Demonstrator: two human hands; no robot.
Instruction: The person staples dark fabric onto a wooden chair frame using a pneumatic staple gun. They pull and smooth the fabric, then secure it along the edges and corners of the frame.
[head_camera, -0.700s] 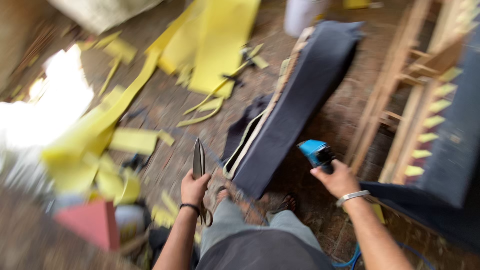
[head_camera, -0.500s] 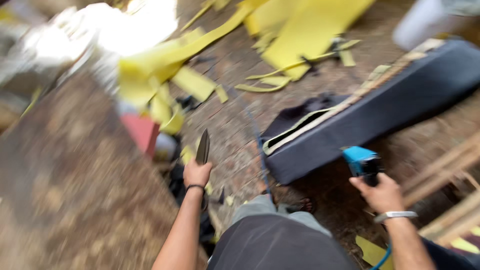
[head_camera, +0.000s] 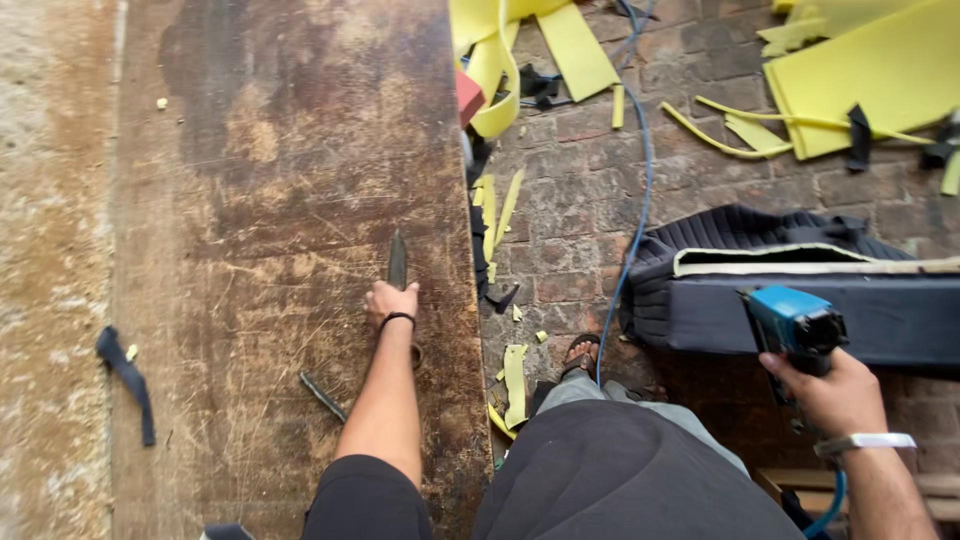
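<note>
My left hand (head_camera: 391, 303) rests on a scratched wooden workbench (head_camera: 290, 180) and grips a pair of dark scissors (head_camera: 398, 262), whose closed blades point away from me. My right hand (head_camera: 830, 390) holds a blue air stapler (head_camera: 795, 322) low on the right, with a blue hose (head_camera: 636, 210) trailing across the floor. Just beyond the stapler lies a dark upholstered cushion panel (head_camera: 800, 300) with a pale foam edge showing.
Yellow foam sheets and strips (head_camera: 880, 80) litter the brick floor (head_camera: 580, 200). A red block (head_camera: 467, 97) sits by the bench edge. A dark fabric strip (head_camera: 125, 375) and a dark metal piece (head_camera: 322, 396) lie on the bench. My sandalled foot (head_camera: 580, 352) stands near the bench.
My view has swung left onto the workbench. My left hand has brought the scissors down onto the bench top. My right hand still holds the stapler.
</note>
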